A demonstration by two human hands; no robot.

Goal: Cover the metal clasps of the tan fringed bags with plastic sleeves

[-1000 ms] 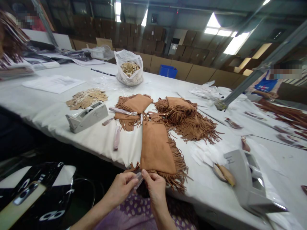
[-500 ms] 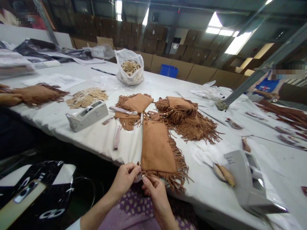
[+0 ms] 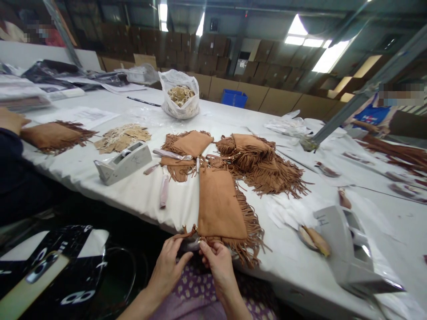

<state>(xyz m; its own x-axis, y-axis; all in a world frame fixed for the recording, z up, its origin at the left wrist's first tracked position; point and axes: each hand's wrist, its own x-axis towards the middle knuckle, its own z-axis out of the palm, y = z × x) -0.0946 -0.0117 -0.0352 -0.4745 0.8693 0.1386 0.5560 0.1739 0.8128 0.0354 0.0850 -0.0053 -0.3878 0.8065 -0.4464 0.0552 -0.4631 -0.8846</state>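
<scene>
A brown fringed leather pouch (image 3: 222,204) lies flat at the table's front edge, its fringe hanging to the right and below. At its lower left corner a short brown strap (image 3: 187,233) with gold metal fittings sticks out. My left hand (image 3: 170,262) is beside that strap, thumb spread from the fingers, the fingertips touching or close to the strap. My right hand (image 3: 216,260) pinches at the pouch's lower corner, on what looks like a bit of clear plastic film (image 3: 191,244) stretching between the hands. The fingertips partly hide the film and the fittings.
More fringed pouches (image 3: 260,164) are piled behind. Grey tape dispensers stand left (image 3: 125,162) and right (image 3: 353,249). Tan tags (image 3: 123,137) lie near a white plastic bag (image 3: 180,100). At far left, a co-worker's hand (image 3: 11,121) is near another pouch (image 3: 53,135).
My left hand has loosened its pinch and moved slightly left and down, its thumb now apart. More of the brown strap shows. The co-worker's hand at left has lifted off the pouch there.
</scene>
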